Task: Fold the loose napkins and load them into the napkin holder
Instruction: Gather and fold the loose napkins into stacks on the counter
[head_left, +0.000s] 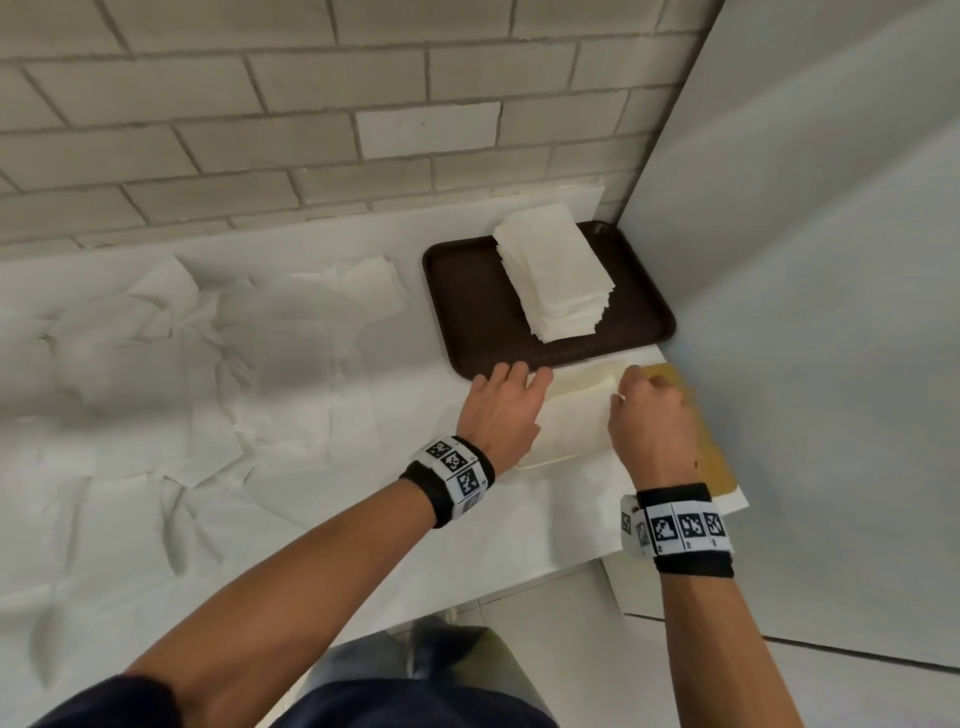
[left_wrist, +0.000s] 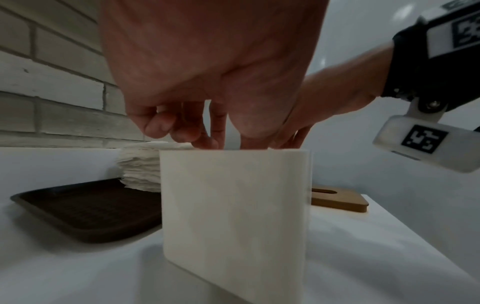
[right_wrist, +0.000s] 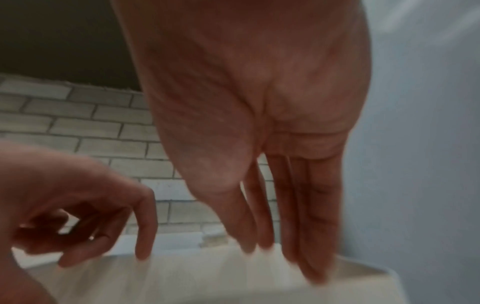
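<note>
Both hands are held over the open top of the napkin holder (left_wrist: 233, 216) at the right end of the white counter (head_left: 363, 545).

The cream holder is set upright just in front of the brown tray (head_left: 467, 291), on which a stack of folded napkins (head_left: 556, 270) is kept. The left hand (head_left: 501, 410) is placed at the holder's left side, its fingers loosely bent and its fingertips (left_wrist: 205, 142) lowered to the rim; nothing is seen gripped in it. The right hand (head_left: 649, 426) is positioned over the right part of the opening, its fingers (right_wrist: 306, 216) extended downward into the top of the holder; whether a napkin is pressed beneath them cannot be told. A wooden lid (left_wrist: 340, 200) is laid flat beside the holder. Loose napkins (head_left: 208, 332) are scattered across the counter to the left.
</note>
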